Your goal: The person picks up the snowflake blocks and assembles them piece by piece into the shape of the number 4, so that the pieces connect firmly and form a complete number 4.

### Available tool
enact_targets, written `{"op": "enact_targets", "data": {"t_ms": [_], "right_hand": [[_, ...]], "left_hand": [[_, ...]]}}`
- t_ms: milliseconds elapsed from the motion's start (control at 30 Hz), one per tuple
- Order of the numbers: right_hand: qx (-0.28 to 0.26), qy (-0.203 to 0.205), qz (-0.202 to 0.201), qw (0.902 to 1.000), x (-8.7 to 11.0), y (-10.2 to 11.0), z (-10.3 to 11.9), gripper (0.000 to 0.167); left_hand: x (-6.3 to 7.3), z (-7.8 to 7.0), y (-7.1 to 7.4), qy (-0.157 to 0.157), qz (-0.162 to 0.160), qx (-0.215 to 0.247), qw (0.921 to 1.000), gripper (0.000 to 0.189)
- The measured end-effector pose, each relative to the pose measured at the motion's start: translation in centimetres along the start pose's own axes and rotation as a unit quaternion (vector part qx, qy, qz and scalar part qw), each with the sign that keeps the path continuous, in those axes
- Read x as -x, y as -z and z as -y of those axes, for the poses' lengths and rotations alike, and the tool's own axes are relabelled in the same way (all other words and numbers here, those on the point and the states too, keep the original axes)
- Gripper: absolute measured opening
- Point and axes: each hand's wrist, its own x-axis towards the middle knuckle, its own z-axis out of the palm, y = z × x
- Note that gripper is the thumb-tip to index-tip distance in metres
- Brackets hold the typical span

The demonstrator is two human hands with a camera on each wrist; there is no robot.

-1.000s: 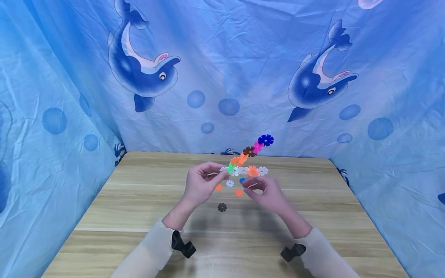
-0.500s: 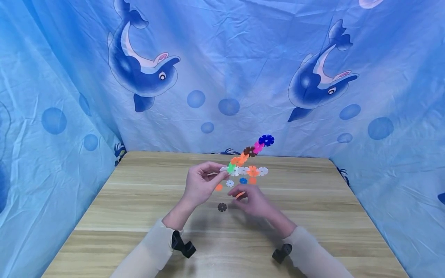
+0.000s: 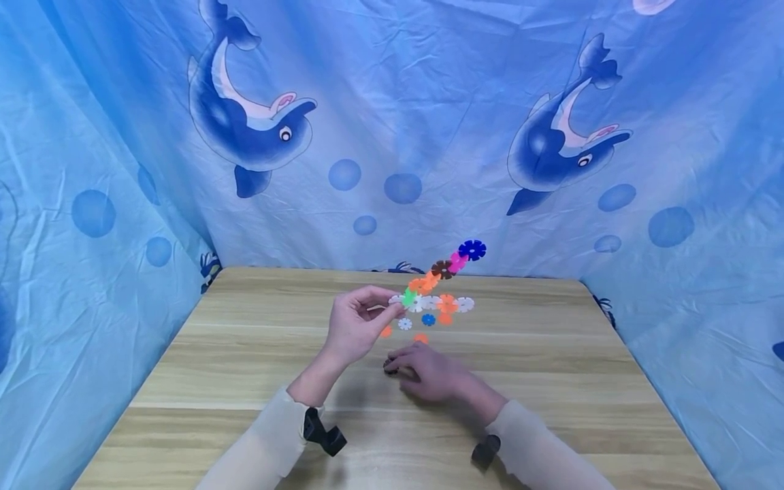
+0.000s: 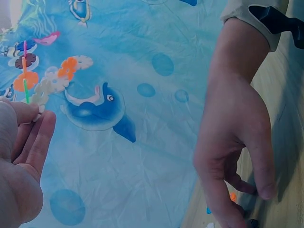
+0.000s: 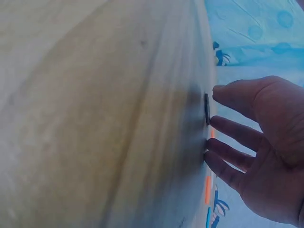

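Note:
My left hand (image 3: 356, 327) pinches a white notched plastic disc at the end of a joined set of snowflake discs. One branch of the set, with white discs and an orange disc (image 3: 447, 304), runs rightward. The other slants up through green, orange, brown (image 3: 444, 269) and pink to a dark blue disc (image 3: 472, 250). Low over the table, my right hand (image 3: 436, 373) has its fingertips at a dark brown disc (image 3: 388, 367), partly covered by them. In the right wrist view that dark disc (image 5: 206, 109) lies flat on the wood, with thumb and forefinger spread at its edge.
Loose discs lie on the wooden table (image 3: 245, 381) beyond the right hand: a white one (image 3: 405, 324), a blue one (image 3: 428, 319) and several orange ones, such as this orange disc (image 3: 420, 337). A blue dolphin-print cloth (image 3: 392, 122) hangs behind and at both sides.
My right hand has moved left and toward me, from beside the blue disc down to the dark brown disc. My left hand holds the joined discs almost still.

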Motion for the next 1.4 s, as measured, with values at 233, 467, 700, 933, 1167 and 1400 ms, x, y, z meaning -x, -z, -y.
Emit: {"op": "enact_targets", "data": {"t_ms": [233, 467, 700, 933, 1167, 1400], "right_hand": [[0.013, 0.003, -0.034, 0.9993, -0.1, -0.7, -0.3, 0.02], [-0.061, -0.021, -0.058, 0.9962, 0.3, -0.7, -0.9, 0.014], [-0.121, -0.071, -0.091, 0.9859, 2.3, 0.7, -2.2, 0.02], [-0.106, -0.045, -0.221, 0.9685, 5.1, 5.0, -2.7, 0.015], [-0.063, -0.03, -0.37, 0.9264, 7.2, 8.2, -1.6, 0.021], [-0.056, 0.062, -0.51, 0.8562, 7.8, 9.3, -0.2, 0.028]], "left_hand": [[0.3, -0.1, 0.2, -0.001, 0.0, 0.002, 1.0, 0.011], [0.3, -0.1, 0.2, -0.007, -0.001, 0.007, 0.9999, 0.013], [0.4, -0.2, 0.2, -0.012, -0.002, 0.005, 0.9999, 0.014], [0.3, 0.0, 0.5, -0.015, -0.005, 0.003, 0.9999, 0.014], [0.2, -0.2, 0.5, -0.013, -0.008, 0.0, 0.9999, 0.013], [0.1, -0.2, 0.6, -0.016, -0.005, 0.0, 0.9999, 0.013]]}}
